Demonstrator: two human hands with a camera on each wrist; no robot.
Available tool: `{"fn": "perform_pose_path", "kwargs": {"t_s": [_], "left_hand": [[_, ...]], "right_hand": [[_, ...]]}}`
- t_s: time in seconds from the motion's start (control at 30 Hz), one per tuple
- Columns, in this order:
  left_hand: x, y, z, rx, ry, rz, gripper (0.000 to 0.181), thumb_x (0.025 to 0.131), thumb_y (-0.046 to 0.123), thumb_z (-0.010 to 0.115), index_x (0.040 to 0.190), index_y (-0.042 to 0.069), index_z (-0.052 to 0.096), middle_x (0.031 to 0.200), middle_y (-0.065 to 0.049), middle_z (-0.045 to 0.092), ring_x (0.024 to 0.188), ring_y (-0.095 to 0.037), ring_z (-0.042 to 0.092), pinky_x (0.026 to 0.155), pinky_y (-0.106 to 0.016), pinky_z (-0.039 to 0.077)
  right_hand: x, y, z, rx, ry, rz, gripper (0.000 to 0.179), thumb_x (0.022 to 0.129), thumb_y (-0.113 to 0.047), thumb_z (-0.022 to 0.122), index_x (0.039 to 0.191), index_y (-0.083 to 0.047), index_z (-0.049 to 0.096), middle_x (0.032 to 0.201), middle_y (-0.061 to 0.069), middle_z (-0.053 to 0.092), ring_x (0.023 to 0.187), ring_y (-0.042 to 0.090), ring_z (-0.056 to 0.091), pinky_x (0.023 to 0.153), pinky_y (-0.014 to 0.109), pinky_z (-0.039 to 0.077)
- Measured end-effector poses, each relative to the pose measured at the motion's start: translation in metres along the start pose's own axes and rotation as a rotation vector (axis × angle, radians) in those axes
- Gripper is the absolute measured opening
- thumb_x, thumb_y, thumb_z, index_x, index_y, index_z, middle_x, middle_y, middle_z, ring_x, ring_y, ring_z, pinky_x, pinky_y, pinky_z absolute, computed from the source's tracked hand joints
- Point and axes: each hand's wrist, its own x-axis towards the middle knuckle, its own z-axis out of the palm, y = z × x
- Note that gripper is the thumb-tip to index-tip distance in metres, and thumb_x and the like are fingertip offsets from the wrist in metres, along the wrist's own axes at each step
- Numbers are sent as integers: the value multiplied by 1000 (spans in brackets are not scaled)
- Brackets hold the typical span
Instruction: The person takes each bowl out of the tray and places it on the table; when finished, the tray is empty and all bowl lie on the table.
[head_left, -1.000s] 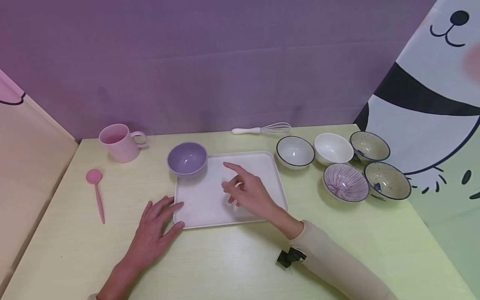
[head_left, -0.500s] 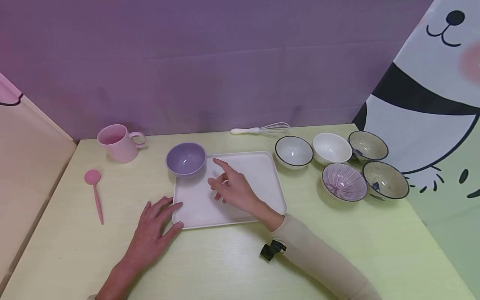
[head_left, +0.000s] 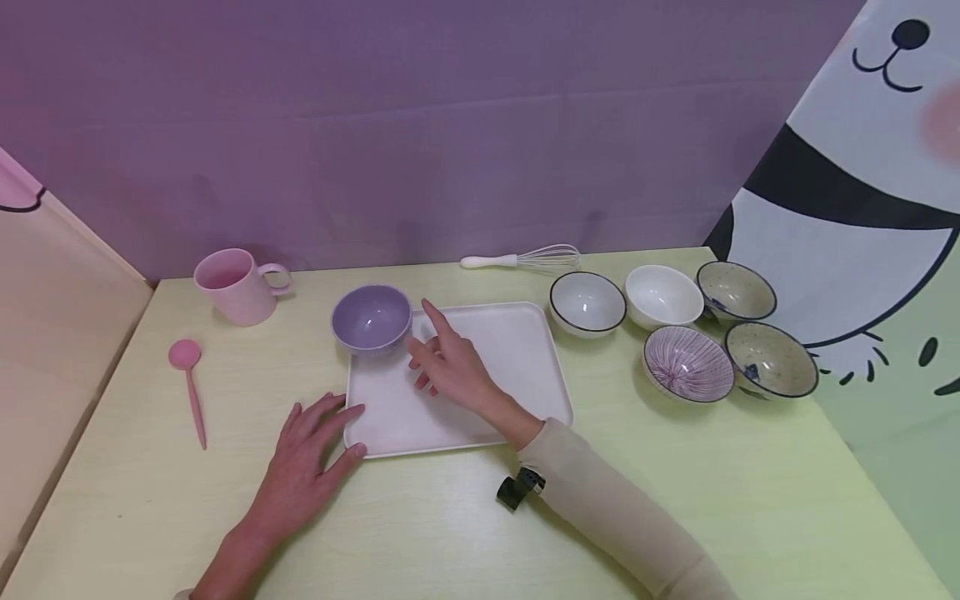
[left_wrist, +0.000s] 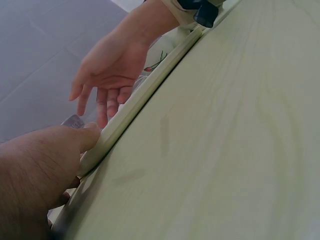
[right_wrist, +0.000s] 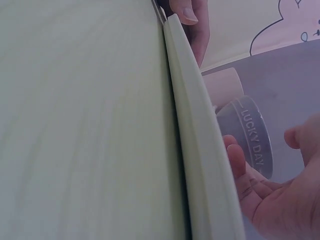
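A white rectangular tray (head_left: 495, 392) lies on the table, and a purple bowl (head_left: 371, 319) overlaps its far left corner. My left hand (head_left: 303, 454) rests at the tray's left side, fingers spread and relaxed, with the fingertips and thumb right at the rim. Over the tray, my right hand (head_left: 457, 367) reaches beside the purple bowl with the index finger stretched out and the thumb close to the bowl's right side; it holds nothing. Raised "LUCKY DAY" letters show on the bowl (right_wrist: 247, 135) in the right wrist view.
A pink mug (head_left: 238, 287) and a pink spoon (head_left: 191, 375) are at the left. A whisk (head_left: 517, 260) lies along the back edge. Right of the tray stand several bowls, among them a white bowl (head_left: 665, 297) and a purple-striped bowl (head_left: 688, 365).
My right hand has moved left across the tray toward the purple bowl. My left hand stays at the tray's edge, and the bowl keeps its place.
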Motion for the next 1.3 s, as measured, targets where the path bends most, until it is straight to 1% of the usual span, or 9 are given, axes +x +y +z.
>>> {"fn": "perform_pose_path", "kwargs": {"t_s": [0.27,0.53,0.63,0.77,0.87,1.17,1.3], "left_hand": [[1,-1,0,-2,-4,-4,49,104,26,78,150,13,69,158,-19,58,154,-46,46,134,-70,18],[1,-4,2,1,2,3,50,103,25,79,150,13,69,158,-19,58,153,-46,46,133,-71,19],[0,-5,2,4,5,5,49,103,26,79,150,13,69,158,-18,58,153,-46,46,133,-70,19],[0,-4,2,3,6,6,49,103,25,79,149,13,69,157,-18,59,153,-46,47,133,-70,19],[1,-4,2,4,4,7,49,103,25,79,149,13,69,157,-18,59,153,-47,47,133,-71,20],[1,-3,2,3,8,10,49,103,24,79,149,12,69,156,-19,59,152,-47,47,133,-71,19],[1,-3,2,5,7,8,49,103,24,79,149,13,69,157,-19,59,153,-46,47,133,-70,19]], "right_hand": [[11,1,10,48,13,-3,76,115,-31,57,180,-19,18,96,17,78,66,19,76,55,29,62],[17,1,19,24,19,12,74,116,-29,56,180,-21,19,94,15,78,62,14,74,53,26,60],[18,0,21,22,27,12,75,116,-29,57,180,-22,18,94,14,78,61,15,74,54,27,61],[19,0,23,54,35,19,75,117,-29,57,180,-25,17,95,14,76,63,20,76,55,30,63],[19,0,24,71,40,21,74,117,-30,56,180,-28,18,95,14,75,63,21,76,55,30,64],[23,-2,28,121,76,20,71,115,-26,57,178,-22,25,91,17,77,58,16,72,53,28,63],[23,-4,29,127,101,21,70,113,-24,59,177,-21,30,88,18,78,60,17,72,53,28,63]]}}
